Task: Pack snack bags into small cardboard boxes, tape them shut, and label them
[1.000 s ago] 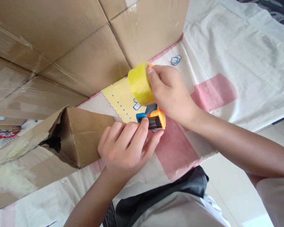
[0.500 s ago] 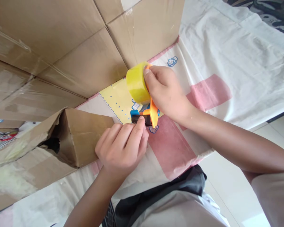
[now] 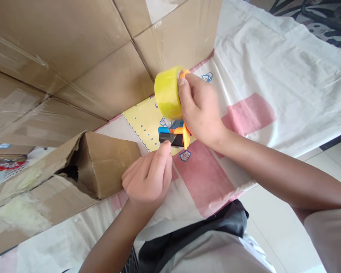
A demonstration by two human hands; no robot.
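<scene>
My right hand [image 3: 200, 108] is closed round the orange side of a tape dispenser [image 3: 186, 136], which carries a large roll of yellowish clear tape [image 3: 167, 94]. At the dispenser's lower end a black roller [image 3: 170, 139] and a blue piece [image 3: 163, 130] show. Just below the roller, my left hand [image 3: 149, 176] is closed, thumb and forefinger pinched at the dispenser's mouth. A clear strip seems to run from the roller to those fingertips, though what they pinch is too small to be sure of. The dispenser is held above the patterned cloth.
Stacked taped cardboard boxes [image 3: 96, 79] form a wall at the back left. A long carton [image 3: 113, 163] with a torn, gaping end lies left of my left hand. A white, pink and yellow cloth [image 3: 207, 178] covers the surface, its front edge near my lap.
The dispenser and my right hand have risen slightly. My left hand has drawn its fingers tighter into a pinch and sits slightly below the roller.
</scene>
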